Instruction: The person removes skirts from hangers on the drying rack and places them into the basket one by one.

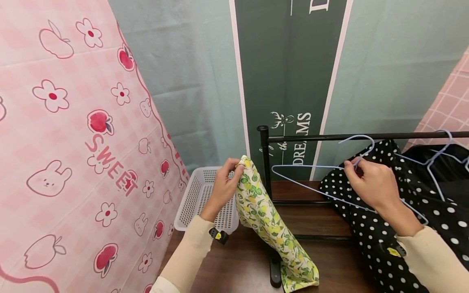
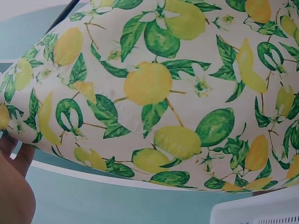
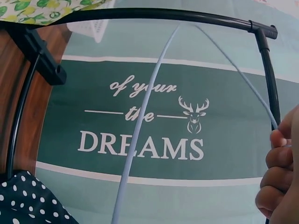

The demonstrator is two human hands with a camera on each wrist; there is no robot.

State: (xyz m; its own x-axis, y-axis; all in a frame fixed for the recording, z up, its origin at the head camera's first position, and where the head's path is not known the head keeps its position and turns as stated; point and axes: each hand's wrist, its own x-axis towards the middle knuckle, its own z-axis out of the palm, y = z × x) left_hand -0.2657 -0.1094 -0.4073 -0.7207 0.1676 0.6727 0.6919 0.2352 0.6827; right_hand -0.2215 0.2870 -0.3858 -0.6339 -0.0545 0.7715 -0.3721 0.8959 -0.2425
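My left hand (image 1: 224,185) pinches the top corner of a white cloth item (image 1: 271,228) printed with lemons and green leaves. It hangs down in a long strip, its lower end near the foot of the rack. In the left wrist view the printed cloth (image 2: 149,88) fills most of the picture, with the hand (image 2: 16,186) at its left edge. My right hand (image 1: 375,183) grips a light blue hanger (image 1: 311,166) just below the hook, in front of the rack. In the right wrist view the hanger (image 3: 137,140) points upward, apart from the cloth.
A black rack (image 1: 315,138) stands ahead. On its right hang a black polka-dot garment (image 1: 370,236) and another blue hanger (image 1: 436,154). Behind the left hand sits a white perforated basket (image 1: 185,203). A pink printed sheet (image 1: 84,171) borders the left side.
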